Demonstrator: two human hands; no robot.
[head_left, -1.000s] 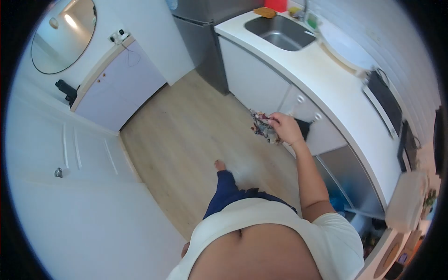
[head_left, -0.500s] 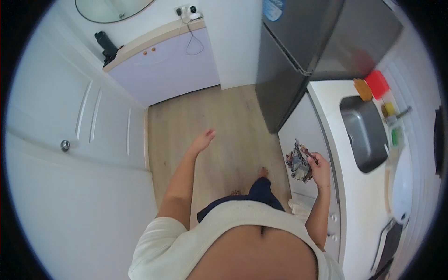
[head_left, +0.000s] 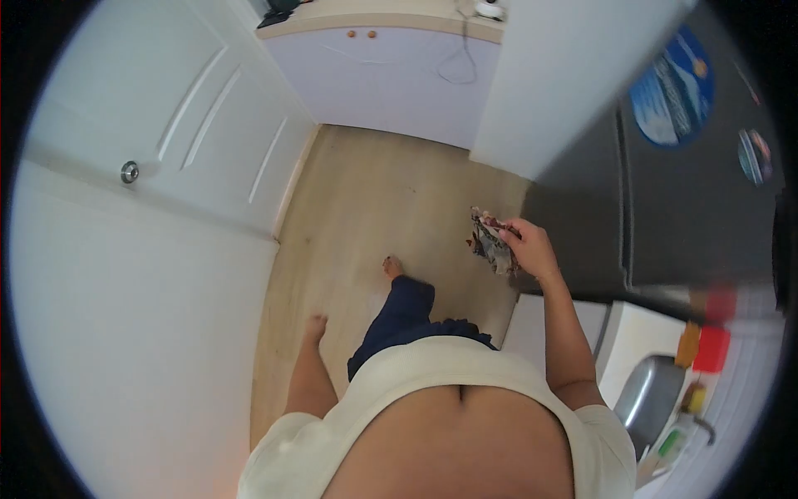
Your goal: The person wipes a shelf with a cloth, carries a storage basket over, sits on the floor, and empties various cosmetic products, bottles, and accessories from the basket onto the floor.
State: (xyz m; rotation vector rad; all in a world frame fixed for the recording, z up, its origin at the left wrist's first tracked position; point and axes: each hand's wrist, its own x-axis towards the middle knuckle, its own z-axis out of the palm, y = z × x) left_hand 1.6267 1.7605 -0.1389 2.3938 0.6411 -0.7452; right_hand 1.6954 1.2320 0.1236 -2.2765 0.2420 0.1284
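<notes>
My right hand (head_left: 530, 247) is out ahead of me, its thumb and fingers pinched on the edge of a crumpled patterned piece (head_left: 495, 246) in grey, brown and dark red. It dangles above the floor with ragged-looking edges; whether it is cloth or plastic I cannot make out. Low at my side hangs my left hand (head_left: 316, 326), seen foreshortened over the floor, with no object visible at it. Its fingers are too indistinct to read.
A dark grey fridge (head_left: 573, 208) with round stickers stands to the right. Behind it are a counter with a steel sink (head_left: 652, 399) and a red item (head_left: 711, 349). A white door (head_left: 91, 108) is on the left, a low lilac cabinet (head_left: 382, 83) ahead. Wooden floor (head_left: 357, 191) lies between.
My view has turned right and moved forward, bringing the fridge closer and the sink to the lower right. The patterned piece stays in my right hand. My left hand has dropped back towards my side.
</notes>
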